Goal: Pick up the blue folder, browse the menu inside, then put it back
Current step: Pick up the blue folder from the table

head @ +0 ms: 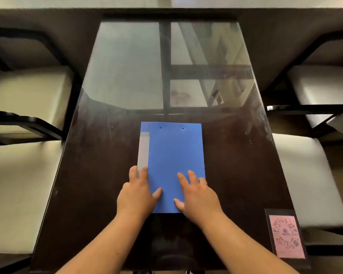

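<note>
Right now the blue folder [172, 165] lies closed and flat on the dark table [99, 194], in the lower middle of the frame, its long edges running away from the person. A pale grey strip [143, 151] runs down its left edge. Both hands rest on its near end with fingers spread and flat, not curled around anything: the left hand [137, 194] overlaps the folder's lower-left edge, thumb lying on the blue cover, and the right hand [196, 196] covers the lower-right corner. The two hands sit apart, blue cover showing between the thumbs. A pink card [285, 236] with a printed code lies in the lower right corner of the table. Pale cushioned chairs [26, 95] stand along both sides of the frame
</note>
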Demonstrator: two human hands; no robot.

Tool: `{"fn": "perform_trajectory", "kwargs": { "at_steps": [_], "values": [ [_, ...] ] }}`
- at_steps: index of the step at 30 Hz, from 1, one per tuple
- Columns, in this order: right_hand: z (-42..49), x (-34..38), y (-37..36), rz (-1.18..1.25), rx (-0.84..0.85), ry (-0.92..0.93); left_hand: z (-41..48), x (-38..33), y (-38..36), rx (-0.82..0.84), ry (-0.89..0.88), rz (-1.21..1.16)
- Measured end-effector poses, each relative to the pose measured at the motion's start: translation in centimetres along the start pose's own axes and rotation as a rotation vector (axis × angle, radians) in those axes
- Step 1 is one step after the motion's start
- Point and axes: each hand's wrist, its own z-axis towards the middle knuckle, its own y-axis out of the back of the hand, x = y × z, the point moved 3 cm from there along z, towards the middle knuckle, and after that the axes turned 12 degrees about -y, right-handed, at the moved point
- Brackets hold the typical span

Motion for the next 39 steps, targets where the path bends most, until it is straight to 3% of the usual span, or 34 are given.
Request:
{"fn": "perform_trajectory", "kwargs": {
  "at_steps": [7,11,14,17,21,24,26,33,39],
  "values": [
    [0.5,-0.1,-1.1,-0.039,0.031,-0.027,1.0,1.4,-0.8,-0.073,0.318,-0.447],
    [0.8,-0.8,-0.1,-0.013,-0.05,-0.068,1.9,1.8,-1.4,-0.101,0.332,-0.765],
    [1.1,-2.5,1.2,0.223,-0.107,-0.24,2.4,1.9,-1.0,-0.209,0.25,-0.904],
    [1.7,-4.8,1.9,0.579,-0.034,-0.413,2.8,1.8,0.4,-0.277,0.206,-1.007],
    [3.0,-5.9,3.3,1.08,0.087,-0.424,3.8,1.7,3.7,-0.313,0.132,-1.109],
    [3.9,-5.3,6.2,1.432,0.173,-0.296,4.8,1.6,7.3,-0.369,0.068,-1.083],
    [4.2,-4.8,9.5,1.532,0.143,-0.199,5.6,1.6,10.2,-0.415,0.019,-1.041],
    [5.0,-2.9,20.9,1.724,-0.037,0.019,6.0,-0.3,20.4,-0.522,-0.194,-0.717],
    [4.7,-2.5,27.0,1.832,-0.048,0.126,3.6,-1.3,24.7,-0.507,-0.307,-0.379]
  ]
}}
